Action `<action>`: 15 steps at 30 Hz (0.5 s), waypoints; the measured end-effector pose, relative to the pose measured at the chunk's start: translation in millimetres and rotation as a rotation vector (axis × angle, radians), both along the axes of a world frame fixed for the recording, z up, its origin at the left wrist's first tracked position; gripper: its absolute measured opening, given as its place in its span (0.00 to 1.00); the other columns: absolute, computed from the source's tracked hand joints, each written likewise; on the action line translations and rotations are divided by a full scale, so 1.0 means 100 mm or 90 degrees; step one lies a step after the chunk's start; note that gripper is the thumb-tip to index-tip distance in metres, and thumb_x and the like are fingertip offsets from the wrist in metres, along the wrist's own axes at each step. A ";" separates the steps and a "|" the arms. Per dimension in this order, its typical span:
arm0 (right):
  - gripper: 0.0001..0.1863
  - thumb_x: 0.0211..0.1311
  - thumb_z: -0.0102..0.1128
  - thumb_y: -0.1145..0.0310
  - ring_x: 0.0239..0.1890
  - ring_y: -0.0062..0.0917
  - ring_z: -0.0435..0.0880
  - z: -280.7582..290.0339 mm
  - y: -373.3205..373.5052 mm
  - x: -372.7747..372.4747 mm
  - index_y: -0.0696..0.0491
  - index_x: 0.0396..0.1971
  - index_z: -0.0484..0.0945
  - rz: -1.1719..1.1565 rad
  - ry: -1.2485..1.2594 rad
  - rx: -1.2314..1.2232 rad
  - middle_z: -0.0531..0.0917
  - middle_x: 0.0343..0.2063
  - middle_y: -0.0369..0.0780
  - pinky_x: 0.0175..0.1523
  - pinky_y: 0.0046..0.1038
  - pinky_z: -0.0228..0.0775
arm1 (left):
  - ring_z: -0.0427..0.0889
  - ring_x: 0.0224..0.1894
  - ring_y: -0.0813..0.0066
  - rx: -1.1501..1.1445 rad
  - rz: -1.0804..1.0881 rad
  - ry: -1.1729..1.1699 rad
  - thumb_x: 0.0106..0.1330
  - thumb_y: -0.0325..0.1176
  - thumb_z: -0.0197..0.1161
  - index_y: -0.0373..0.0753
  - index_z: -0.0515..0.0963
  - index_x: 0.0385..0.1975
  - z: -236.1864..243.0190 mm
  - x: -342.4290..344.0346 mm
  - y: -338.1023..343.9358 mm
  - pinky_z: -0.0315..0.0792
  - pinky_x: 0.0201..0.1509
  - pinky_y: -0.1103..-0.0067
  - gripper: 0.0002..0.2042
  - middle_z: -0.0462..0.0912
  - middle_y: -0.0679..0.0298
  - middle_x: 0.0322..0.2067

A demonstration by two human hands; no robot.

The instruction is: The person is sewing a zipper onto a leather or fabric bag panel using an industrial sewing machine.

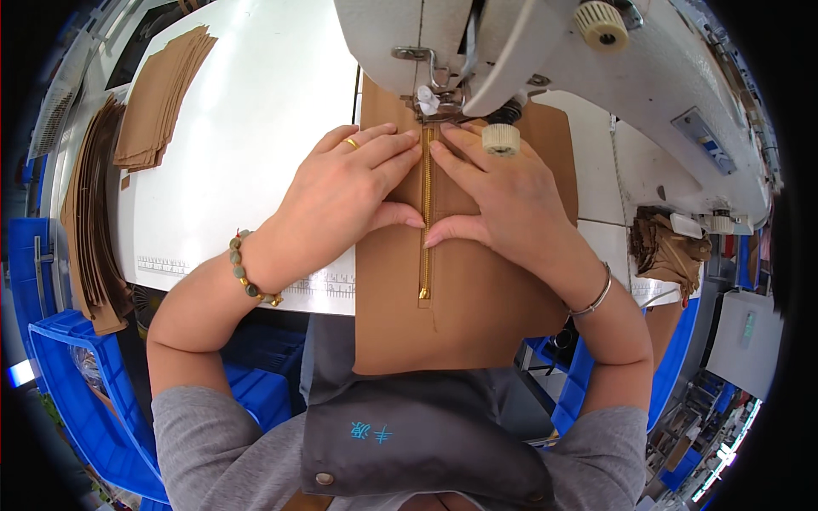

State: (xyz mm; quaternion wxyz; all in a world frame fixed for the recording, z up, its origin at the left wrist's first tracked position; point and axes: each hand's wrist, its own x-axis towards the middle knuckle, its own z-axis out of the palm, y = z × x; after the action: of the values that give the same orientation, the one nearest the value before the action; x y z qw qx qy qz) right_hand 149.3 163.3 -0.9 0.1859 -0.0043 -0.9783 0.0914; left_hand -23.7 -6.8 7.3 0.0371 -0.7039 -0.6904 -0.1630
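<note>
A large brown leather-like panel (477,307) lies under the sewing machine (588,77) and hangs over the table's front edge. Set into its middle is a gold metal zipper (428,192), running away from me, its slider at the near end. My left hand (354,175) rests flat on the panel to the left of the zipper, fingers stretched toward the presser foot (433,104). On the other side, my right hand (503,183) presses the panel, fingers spread. Both thumbs meet near the zipper's middle. The panel's far end passes beneath the machine head.
On the white table (230,153), a stack of brown pieces (166,94) lies at far left, beside a taller stack (94,213) draped over the edge. Crumpled brown pieces (669,251) sit at right. A blue crate (94,383) stands low on the left.
</note>
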 end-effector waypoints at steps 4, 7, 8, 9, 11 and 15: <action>0.45 0.40 0.73 0.35 0.57 0.40 0.81 0.00 0.01 -0.01 0.56 0.53 0.83 0.003 0.005 0.009 0.83 0.46 0.46 0.67 0.40 0.68 | 0.78 0.65 0.58 0.008 -0.005 -0.015 0.55 0.52 0.72 0.34 0.80 0.60 -0.01 -0.01 0.03 0.70 0.69 0.65 0.35 0.82 0.57 0.59; 0.45 0.40 0.73 0.35 0.57 0.40 0.81 0.02 0.02 -0.02 0.57 0.53 0.83 0.005 0.004 0.008 0.84 0.46 0.46 0.67 0.41 0.68 | 0.78 0.65 0.58 0.008 -0.004 -0.021 0.55 0.52 0.72 0.34 0.80 0.59 -0.01 -0.02 0.03 0.70 0.69 0.65 0.35 0.82 0.57 0.59; 0.45 0.40 0.73 0.35 0.57 0.40 0.81 0.02 0.02 -0.02 0.56 0.53 0.83 0.006 0.004 0.008 0.83 0.46 0.46 0.67 0.41 0.68 | 0.78 0.65 0.58 0.000 -0.003 -0.017 0.55 0.52 0.72 0.34 0.80 0.59 -0.01 -0.02 0.03 0.70 0.69 0.65 0.35 0.82 0.57 0.59; 0.45 0.40 0.73 0.35 0.57 0.40 0.81 0.01 0.02 -0.02 0.56 0.53 0.83 0.006 0.004 0.007 0.83 0.46 0.46 0.67 0.41 0.68 | 0.78 0.65 0.58 0.005 -0.003 -0.017 0.55 0.52 0.72 0.34 0.80 0.59 -0.01 -0.02 0.03 0.70 0.69 0.65 0.35 0.82 0.57 0.59; 0.45 0.41 0.73 0.35 0.57 0.40 0.81 -0.01 0.03 -0.02 0.56 0.53 0.83 0.002 0.008 0.014 0.83 0.46 0.46 0.68 0.41 0.68 | 0.79 0.64 0.58 0.009 0.000 0.009 0.55 0.52 0.72 0.35 0.80 0.59 -0.02 -0.02 0.03 0.71 0.68 0.65 0.35 0.83 0.58 0.59; 0.45 0.41 0.73 0.35 0.57 0.41 0.80 -0.06 0.06 -0.04 0.56 0.53 0.83 0.005 0.026 0.015 0.83 0.46 0.46 0.66 0.41 0.69 | 0.79 0.64 0.59 0.007 0.001 -0.001 0.56 0.53 0.72 0.35 0.80 0.59 -0.04 -0.05 0.04 0.71 0.68 0.65 0.34 0.83 0.59 0.59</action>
State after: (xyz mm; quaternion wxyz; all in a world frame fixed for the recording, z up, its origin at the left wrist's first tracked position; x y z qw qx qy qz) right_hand 145.6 169.6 -7.0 0.2054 0.0037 -0.9754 0.0804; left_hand -28.3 -2.5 3.7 0.0409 -0.7032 -0.6898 -0.1672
